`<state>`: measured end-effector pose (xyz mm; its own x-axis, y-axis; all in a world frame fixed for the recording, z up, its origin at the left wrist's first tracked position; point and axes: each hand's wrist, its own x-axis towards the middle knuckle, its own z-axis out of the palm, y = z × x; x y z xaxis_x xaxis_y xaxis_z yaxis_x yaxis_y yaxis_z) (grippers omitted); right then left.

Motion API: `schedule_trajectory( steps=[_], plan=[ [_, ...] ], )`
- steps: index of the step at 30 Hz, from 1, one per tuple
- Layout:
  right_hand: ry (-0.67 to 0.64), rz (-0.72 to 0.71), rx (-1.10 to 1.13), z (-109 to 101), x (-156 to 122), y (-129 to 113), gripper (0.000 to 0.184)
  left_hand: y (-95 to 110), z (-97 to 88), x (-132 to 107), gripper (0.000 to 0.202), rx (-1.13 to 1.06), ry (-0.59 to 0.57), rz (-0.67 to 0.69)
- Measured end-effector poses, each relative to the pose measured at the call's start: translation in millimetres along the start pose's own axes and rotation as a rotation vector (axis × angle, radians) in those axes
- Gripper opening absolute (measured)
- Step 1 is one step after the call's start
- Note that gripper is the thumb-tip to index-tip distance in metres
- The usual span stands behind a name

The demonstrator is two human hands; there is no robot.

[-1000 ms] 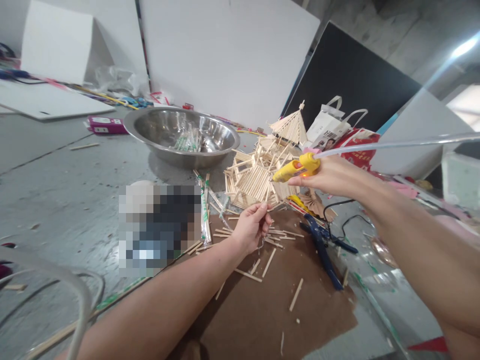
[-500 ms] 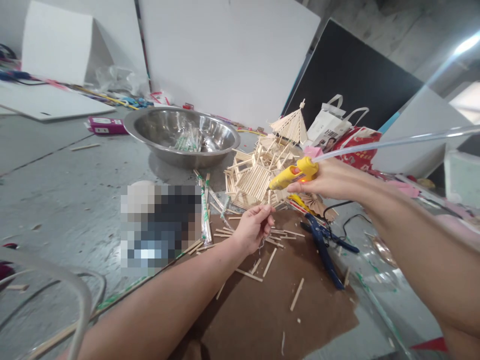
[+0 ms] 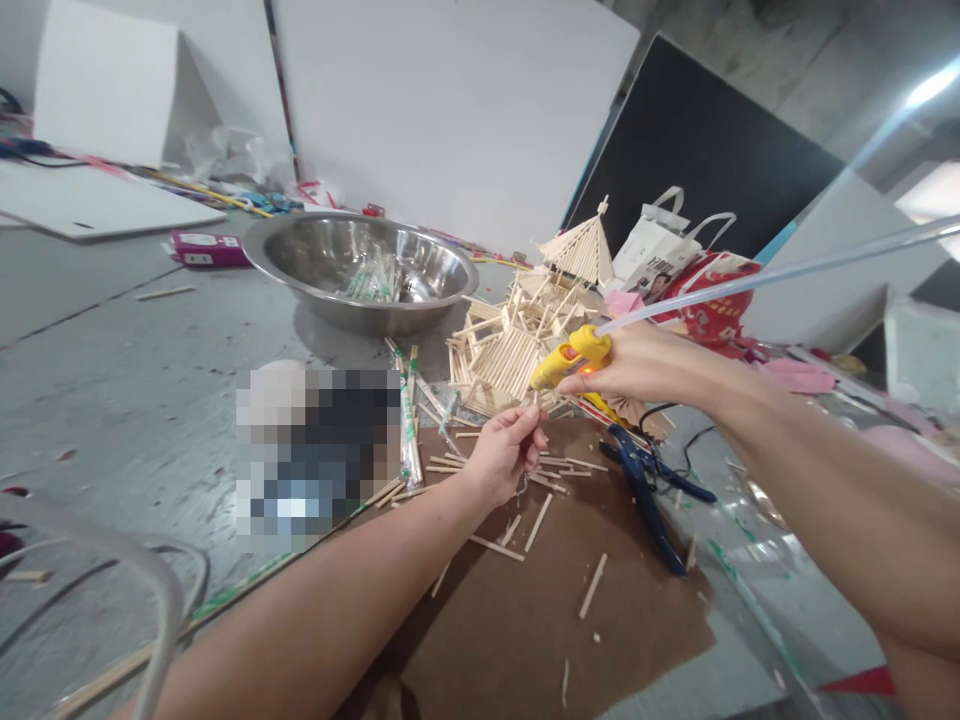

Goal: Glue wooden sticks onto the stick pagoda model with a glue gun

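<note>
My right hand (image 3: 634, 362) is wrapped round a yellow glue gun (image 3: 562, 362), its tip pointing down and left. A long clear glue stick (image 3: 757, 280) sticks out of the gun's back end. Just below the tip, my left hand (image 3: 506, 450) pinches a short wooden stick (image 3: 536, 398), most of it hidden by the fingers. Whether tip and stick touch I cannot tell. Behind both hands stands a model building of wooden sticks (image 3: 510, 360) with a pointed roof (image 3: 581, 248).
Blue-handled pliers (image 3: 649, 505) and several cut sticks (image 3: 538, 522) lie on a brown board (image 3: 637, 640). A steel basin (image 3: 360, 318) holds wrapped chopsticks. Paper bags (image 3: 652, 240) stand behind on the right. A cable (image 3: 169, 570) curves at lower left.
My right hand has moved the glue gun left and slightly down, bringing its tip nearer the stick in my left hand. The left hand has barely shifted.
</note>
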<state>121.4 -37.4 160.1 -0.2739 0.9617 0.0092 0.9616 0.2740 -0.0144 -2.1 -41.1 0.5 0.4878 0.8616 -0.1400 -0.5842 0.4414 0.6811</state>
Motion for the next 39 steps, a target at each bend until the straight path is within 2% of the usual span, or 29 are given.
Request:
schedule_trajectory(
  steps=[8, 18, 31, 35, 39],
  plan=[
    [-0.011, 0.003, -0.087, -3, 1, -5, 0.037, 1, 0.6, 0, 0.024, 0.0, 0.005, -0.003],
    [0.05, 0.027, -0.171, -1, 3, -1, 0.045, 1, -0.2, 0, 0.025, 0.012, 0.012, -0.006],
    [0.061, 0.023, 0.083, -11, 0, 3, 0.033, 4, -4.6, 4, 0.024, 0.061, 0.007, 0.025],
    [0.068, 0.099, 0.055, -12, -1, 6, 0.036, 7, -4.2, 5, 0.023, 0.045, 0.022, 0.024],
    [0.059, 0.103, 0.056, -11, 0, 8, 0.037, 8, -5.6, 6, 0.021, 0.015, 0.026, 0.008]
  ],
)
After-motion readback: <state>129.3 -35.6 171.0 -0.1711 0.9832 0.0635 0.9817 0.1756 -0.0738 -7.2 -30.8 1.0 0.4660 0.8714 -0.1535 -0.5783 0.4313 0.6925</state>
